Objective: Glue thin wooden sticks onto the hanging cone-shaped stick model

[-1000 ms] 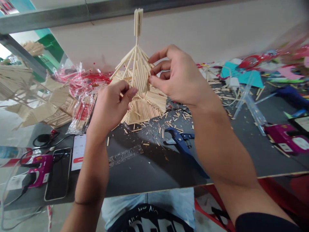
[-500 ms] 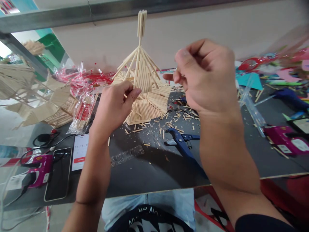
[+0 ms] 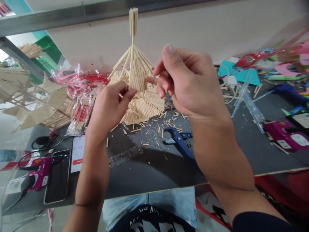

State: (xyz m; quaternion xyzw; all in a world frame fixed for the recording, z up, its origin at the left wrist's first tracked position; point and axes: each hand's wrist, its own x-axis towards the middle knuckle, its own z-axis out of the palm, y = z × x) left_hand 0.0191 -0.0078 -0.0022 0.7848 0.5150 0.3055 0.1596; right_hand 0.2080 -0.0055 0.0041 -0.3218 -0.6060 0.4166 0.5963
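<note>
A model roof of thin wooden sticks (image 3: 137, 72) rises to a narrow post topped by a bundle of sticks (image 3: 133, 22). My left hand (image 3: 112, 104) is closed in a pinch at the lower left edge of this roof; the thumb hides the exact grip point. To the right, my right hand (image 3: 190, 79) is raised with loosely curled fingers, thumb apart from the index. Its fingertips come near the right side of the roof, and nothing shows between them. Below lies a base of sticks laid side by side (image 3: 141, 111).
A blue pipe cutter (image 3: 180, 141) lies among stick offcuts (image 3: 169, 124). Two phones, one dark (image 3: 58, 177), and a purple power adapter (image 3: 40, 174) with cables sit at left. Another stick model (image 3: 45, 100) stands far left. Bagged sticks (image 3: 80, 114) lie beside it; clear plastic tubes (image 3: 252, 109) lie at right.
My right hand has come left and closer to the stick roof, its thumb now lifted away from the index finger. The left hand keeps its pinch; the view has shifted slightly.
</note>
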